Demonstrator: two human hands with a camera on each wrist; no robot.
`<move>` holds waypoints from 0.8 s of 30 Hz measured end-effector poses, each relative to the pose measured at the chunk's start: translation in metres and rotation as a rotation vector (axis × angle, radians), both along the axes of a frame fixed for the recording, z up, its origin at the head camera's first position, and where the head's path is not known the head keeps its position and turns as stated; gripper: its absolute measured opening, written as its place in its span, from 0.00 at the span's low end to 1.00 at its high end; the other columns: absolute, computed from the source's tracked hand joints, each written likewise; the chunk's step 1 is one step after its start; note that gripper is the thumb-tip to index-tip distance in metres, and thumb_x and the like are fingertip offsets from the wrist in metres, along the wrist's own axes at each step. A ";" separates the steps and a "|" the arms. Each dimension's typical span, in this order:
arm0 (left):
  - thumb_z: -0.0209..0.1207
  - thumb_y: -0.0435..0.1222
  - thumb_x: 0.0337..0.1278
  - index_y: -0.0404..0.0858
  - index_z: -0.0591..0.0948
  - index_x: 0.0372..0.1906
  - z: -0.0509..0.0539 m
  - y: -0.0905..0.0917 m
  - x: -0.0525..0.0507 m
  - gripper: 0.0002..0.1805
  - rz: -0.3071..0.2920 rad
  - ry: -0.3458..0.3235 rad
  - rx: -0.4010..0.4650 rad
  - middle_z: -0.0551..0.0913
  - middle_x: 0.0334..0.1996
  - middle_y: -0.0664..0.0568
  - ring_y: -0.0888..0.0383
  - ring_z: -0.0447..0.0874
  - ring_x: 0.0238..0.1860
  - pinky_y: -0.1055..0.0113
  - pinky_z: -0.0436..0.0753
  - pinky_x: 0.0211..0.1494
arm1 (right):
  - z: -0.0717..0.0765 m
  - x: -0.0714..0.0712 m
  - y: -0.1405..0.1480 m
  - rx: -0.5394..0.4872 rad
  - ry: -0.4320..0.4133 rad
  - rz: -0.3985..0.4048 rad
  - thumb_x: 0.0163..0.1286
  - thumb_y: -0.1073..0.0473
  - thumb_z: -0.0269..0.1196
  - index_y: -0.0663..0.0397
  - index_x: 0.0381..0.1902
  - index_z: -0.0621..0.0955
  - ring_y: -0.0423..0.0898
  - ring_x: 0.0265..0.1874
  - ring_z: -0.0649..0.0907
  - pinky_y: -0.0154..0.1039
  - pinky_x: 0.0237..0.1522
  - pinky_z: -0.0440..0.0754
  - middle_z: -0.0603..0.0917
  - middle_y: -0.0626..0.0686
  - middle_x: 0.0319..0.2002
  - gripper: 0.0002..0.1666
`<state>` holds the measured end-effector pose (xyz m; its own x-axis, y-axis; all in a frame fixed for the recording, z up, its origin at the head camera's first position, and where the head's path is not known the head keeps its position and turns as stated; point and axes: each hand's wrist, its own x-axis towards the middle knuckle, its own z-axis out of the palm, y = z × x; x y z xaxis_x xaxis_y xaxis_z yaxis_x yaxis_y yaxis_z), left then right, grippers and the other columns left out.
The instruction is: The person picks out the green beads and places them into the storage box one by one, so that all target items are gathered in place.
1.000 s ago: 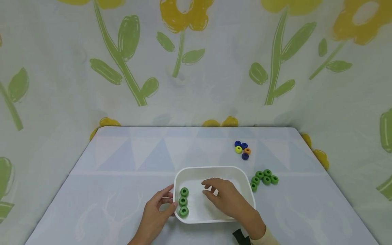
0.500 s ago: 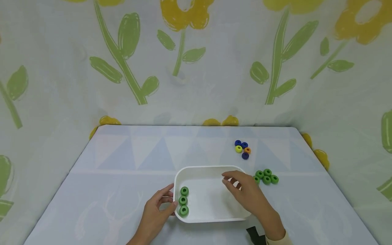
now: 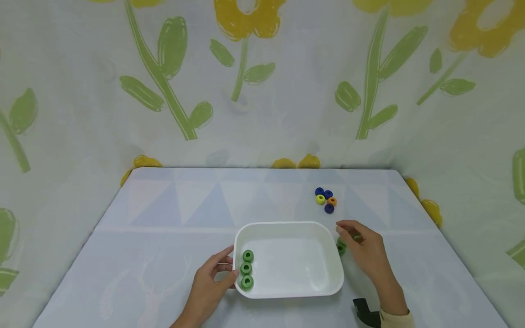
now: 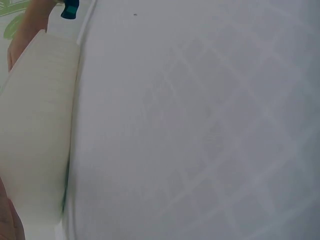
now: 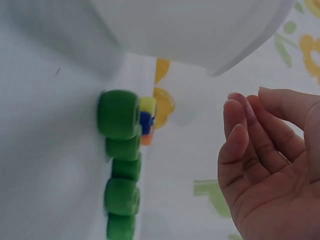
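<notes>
A white tray [image 3: 289, 269] sits on the table. My left hand [image 3: 210, 279] holds its left rim, thumb on top and the other fingers against the outer wall. Along the tray's left inner side stand three green beads [image 3: 246, 268] in a row. To the right of the tray, my right hand [image 3: 366, 249] hovers over several loose green beads [image 3: 341, 246] and hides most of them in the head view. Its fingers are loosely bent with nothing between them. The right wrist view shows these green beads [image 5: 118, 115] apart from my right hand [image 5: 272, 160].
Beyond the tray lies a small cluster of beads: blue ones, a yellow bead [image 3: 320, 199], an orange bead [image 3: 332, 201] and a dark blue bead [image 3: 329, 208]. A flowered cloth [image 3: 303, 91] hangs behind the table. A black device [image 3: 365, 313] sits at my right wrist.
My right hand has moved from above the tray's middle, rightward over its rim, to the loose green beads. My left hand keeps its hold on the tray.
</notes>
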<state>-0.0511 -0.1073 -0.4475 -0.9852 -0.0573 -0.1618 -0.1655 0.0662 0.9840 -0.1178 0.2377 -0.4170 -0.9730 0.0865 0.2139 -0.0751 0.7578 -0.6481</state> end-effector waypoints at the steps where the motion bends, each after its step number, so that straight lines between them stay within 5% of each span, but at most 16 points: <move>1: 0.66 0.27 0.57 0.37 0.75 0.68 0.000 0.000 0.000 0.31 -0.001 -0.002 0.001 0.76 0.53 0.41 0.60 0.80 0.46 0.67 0.91 0.33 | -0.003 -0.001 0.003 -0.005 0.003 -0.013 0.74 0.51 0.62 0.48 0.52 0.86 0.29 0.34 0.81 0.25 0.35 0.83 0.89 0.49 0.41 0.14; 14: 0.66 0.27 0.56 0.37 0.75 0.68 0.000 0.001 -0.001 0.31 -0.006 0.013 -0.008 0.76 0.52 0.41 0.62 0.81 0.45 0.67 0.91 0.33 | -0.025 -0.003 0.031 -0.036 0.000 -0.059 0.75 0.52 0.61 0.53 0.52 0.85 0.18 0.35 0.76 0.22 0.35 0.82 0.89 0.55 0.46 0.15; 24: 0.65 0.26 0.56 0.38 0.76 0.67 -0.001 0.001 -0.001 0.31 0.001 -0.002 0.005 0.76 0.52 0.41 0.64 0.81 0.45 0.66 0.92 0.34 | -0.035 -0.003 0.048 -0.025 0.087 -0.060 0.72 0.59 0.64 0.57 0.49 0.86 0.18 0.32 0.75 0.25 0.27 0.80 0.90 0.57 0.40 0.12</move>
<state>-0.0518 -0.1062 -0.4480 -0.9848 -0.0572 -0.1640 -0.1674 0.0615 0.9840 -0.1206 0.2853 -0.4519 -0.9439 0.1505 0.2939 -0.0865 0.7463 -0.6600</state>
